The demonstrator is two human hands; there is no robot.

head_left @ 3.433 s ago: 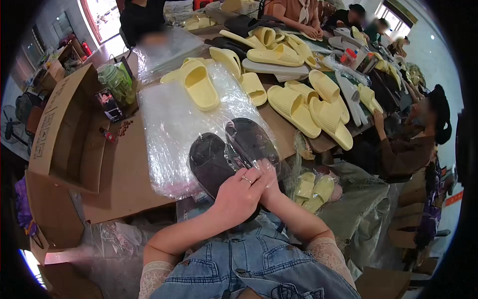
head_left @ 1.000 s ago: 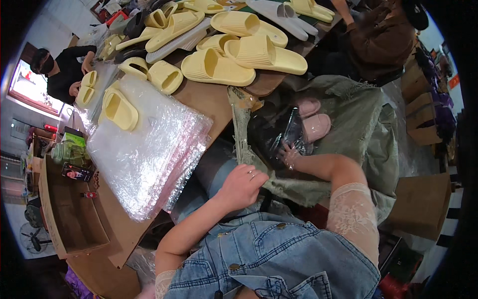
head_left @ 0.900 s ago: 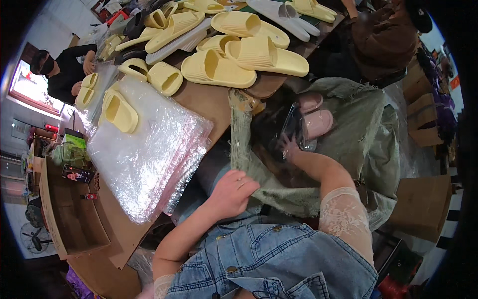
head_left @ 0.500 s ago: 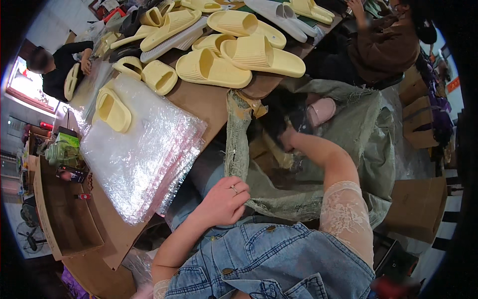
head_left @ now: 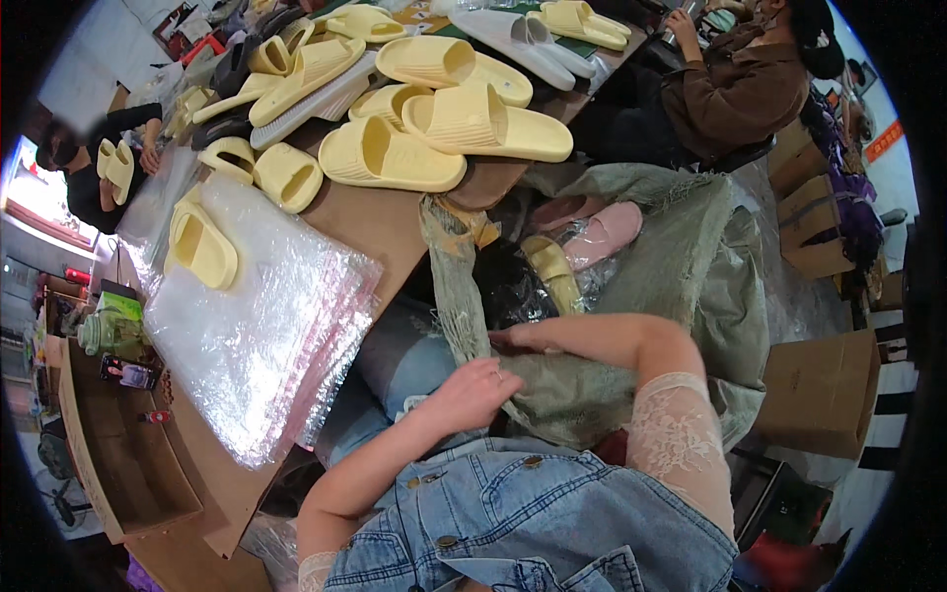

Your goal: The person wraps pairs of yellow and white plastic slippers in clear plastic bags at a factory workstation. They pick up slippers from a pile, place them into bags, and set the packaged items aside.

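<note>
A worn grey-green woven sack (head_left: 651, 340) hangs wide at the table's edge in front of me. My left hand (head_left: 478, 393) is closed on the near-left part of its rim. Reaching across the sack's mouth, my right hand (head_left: 513, 337) is just inside the left wall, close to my left hand; its fingers are mostly hidden. Inside the sack lie a pink slipper (head_left: 604, 237) in clear plastic, a second pink slipper (head_left: 564, 212) behind it, a yellow slipper (head_left: 554, 274) and a crumpled black plastic bag (head_left: 508, 286).
Yellow slippers (head_left: 483, 126) and white slippers (head_left: 518, 44) crowd the table's far side. A stack of clear plastic bags (head_left: 266, 316) bears one yellow slipper (head_left: 202, 242). Co-workers sit at far left and far right. Cardboard boxes (head_left: 819, 390) stand at right; an open carton (head_left: 123, 444) is at left.
My right hand has drawn back from deep in the sack toward its near-left rim, uncovering the slippers inside. My left hand stays at the rim. The view has shifted slightly.
</note>
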